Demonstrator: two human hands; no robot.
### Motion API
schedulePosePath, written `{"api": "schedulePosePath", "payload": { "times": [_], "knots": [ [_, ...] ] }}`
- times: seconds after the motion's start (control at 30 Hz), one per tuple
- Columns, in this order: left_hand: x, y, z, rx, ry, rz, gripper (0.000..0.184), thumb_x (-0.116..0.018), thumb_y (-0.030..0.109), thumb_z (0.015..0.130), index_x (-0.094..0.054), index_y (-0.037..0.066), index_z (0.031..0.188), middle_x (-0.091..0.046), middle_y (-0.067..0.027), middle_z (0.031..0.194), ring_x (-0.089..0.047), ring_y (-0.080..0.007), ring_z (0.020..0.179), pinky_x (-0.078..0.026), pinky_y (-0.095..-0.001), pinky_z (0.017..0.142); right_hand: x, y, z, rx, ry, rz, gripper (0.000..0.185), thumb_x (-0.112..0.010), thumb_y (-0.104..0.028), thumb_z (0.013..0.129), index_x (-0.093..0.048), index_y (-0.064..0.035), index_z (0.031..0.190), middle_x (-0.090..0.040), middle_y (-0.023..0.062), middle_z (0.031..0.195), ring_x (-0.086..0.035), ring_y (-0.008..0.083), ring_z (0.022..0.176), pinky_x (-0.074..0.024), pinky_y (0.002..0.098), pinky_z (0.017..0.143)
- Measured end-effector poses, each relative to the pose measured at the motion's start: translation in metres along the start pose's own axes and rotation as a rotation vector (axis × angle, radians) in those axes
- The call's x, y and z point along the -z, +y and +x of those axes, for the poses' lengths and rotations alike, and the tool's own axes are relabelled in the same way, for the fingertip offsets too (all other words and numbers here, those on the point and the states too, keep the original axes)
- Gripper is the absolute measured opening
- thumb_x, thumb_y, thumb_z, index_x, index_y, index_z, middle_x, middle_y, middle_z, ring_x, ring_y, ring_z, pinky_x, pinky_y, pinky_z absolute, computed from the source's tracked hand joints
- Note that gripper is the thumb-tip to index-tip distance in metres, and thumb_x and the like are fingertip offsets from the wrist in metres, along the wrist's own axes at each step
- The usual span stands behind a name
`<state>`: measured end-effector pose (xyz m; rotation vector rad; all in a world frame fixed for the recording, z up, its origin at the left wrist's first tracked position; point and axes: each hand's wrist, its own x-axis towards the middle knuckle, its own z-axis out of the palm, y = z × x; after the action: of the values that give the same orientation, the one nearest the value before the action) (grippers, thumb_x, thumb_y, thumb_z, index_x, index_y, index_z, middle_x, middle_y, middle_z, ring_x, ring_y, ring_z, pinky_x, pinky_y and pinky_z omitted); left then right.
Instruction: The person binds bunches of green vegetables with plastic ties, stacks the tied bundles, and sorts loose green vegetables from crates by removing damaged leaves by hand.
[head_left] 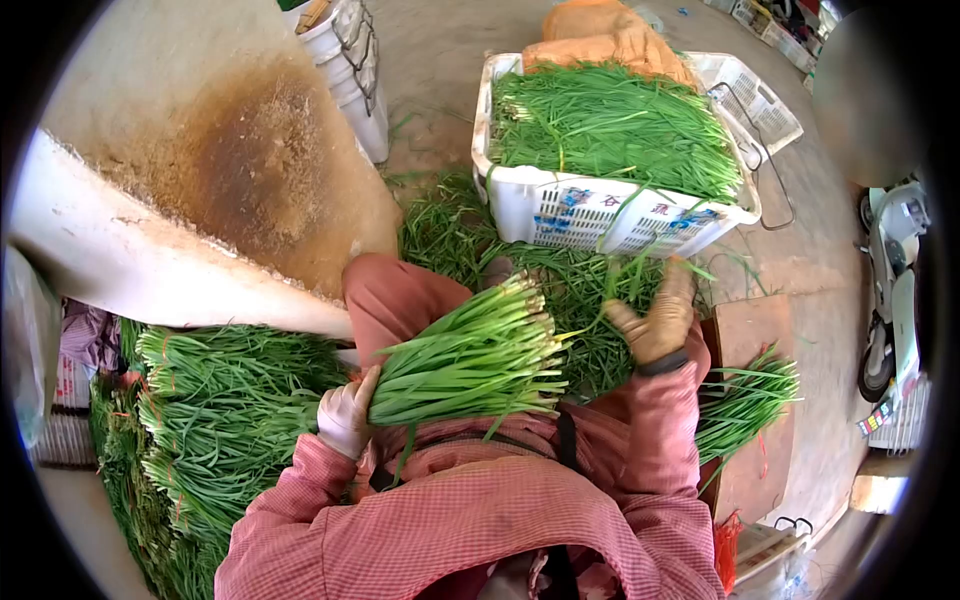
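Note:
A thick bunch of garlic chives (465,365) lies across my lap, its pale cut ends to the right and its green blades to the left. My left hand (347,412), in a light glove, is closed around the leafy side of that bunch. My right hand (660,320), in a brownish glove, is raised to the right of the cut ends, thumb and fingers apart. A few loose green blades (640,275) show by its fingertips; whether they touch the glove is unclear. Loose trimmings (590,350) cover the floor between my knees.
A white plastic crate (610,215) full of chives stands ahead, with an orange sack (610,40) behind it. Tied bunches (230,410) are piled at my left. More chives (745,405) rest on a brown board (755,330) at right. A stained pale slab (200,190) rises front left.

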<state>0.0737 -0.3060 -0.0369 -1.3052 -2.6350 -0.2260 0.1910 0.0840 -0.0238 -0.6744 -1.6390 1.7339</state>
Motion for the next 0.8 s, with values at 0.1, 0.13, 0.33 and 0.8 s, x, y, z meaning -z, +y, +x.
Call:
{"api": "schedulePosePath", "payload": {
  "times": [0.1,0.13,0.33,0.8],
  "knots": [
    [0.006,0.004,0.005,-0.01,-0.05,0.009,0.058,-0.062,0.014,0.062,-0.046,0.009,0.118,-0.052,-0.0067,0.07,-0.053,-0.024,0.06,-0.041,-0.0349,0.056,-0.077,-0.052,-0.036,0.509,-0.414,-1.166,0.093,-0.062,-0.057,0.061,-0.026,-0.0099,0.133,-0.032,0.0128,0.133,-0.025,0.0309,0.125,-0.0151,0.0504,0.1],
    [0.008,0.005,0.008,-0.02,-0.034,-0.01,0.059,-0.063,0.014,0.061,-0.047,0.009,0.117,-0.052,-0.0067,0.069,-0.053,-0.0244,0.059,-0.041,-0.0356,0.056,-0.103,-0.039,-0.042,0.571,-0.553,-1.259,0.086,-0.059,-0.057,0.064,-0.03,-0.0135,0.131,-0.031,0.0119,0.133,-0.023,0.0295,0.126,-0.0135,0.0507,0.101],
    [0.026,-0.006,0.009,0.176,-0.179,-0.292,0.053,-0.066,0.011,0.062,-0.051,0.008,0.113,-0.058,-0.0101,0.076,-0.059,-0.0263,0.065,-0.046,-0.0319,0.06,-0.101,-0.001,0.014,0.011,-0.314,0.182,0.013,-0.053,-0.014,0.079,-0.056,-0.0062,0.069,-0.053,0.0051,0.062,-0.049,0.0158,0.055,-0.0422,0.0276,0.051],
    [-0.012,-0.02,-0.024,-0.002,-0.898,-1.265,0.07,-0.075,0.009,0.055,-0.045,0.005,0.118,-0.051,-0.0076,0.113,-0.047,-0.0193,0.101,-0.039,-0.0323,0.087,-0.034,0.006,0.036,-0.532,-0.279,0.381,0.023,-0.055,-0.02,0.083,-0.056,-0.0097,0.104,-0.048,-0.0035,0.056,-0.032,0.005,0.037,-0.0293,0.0183,0.031]
  ]
}}
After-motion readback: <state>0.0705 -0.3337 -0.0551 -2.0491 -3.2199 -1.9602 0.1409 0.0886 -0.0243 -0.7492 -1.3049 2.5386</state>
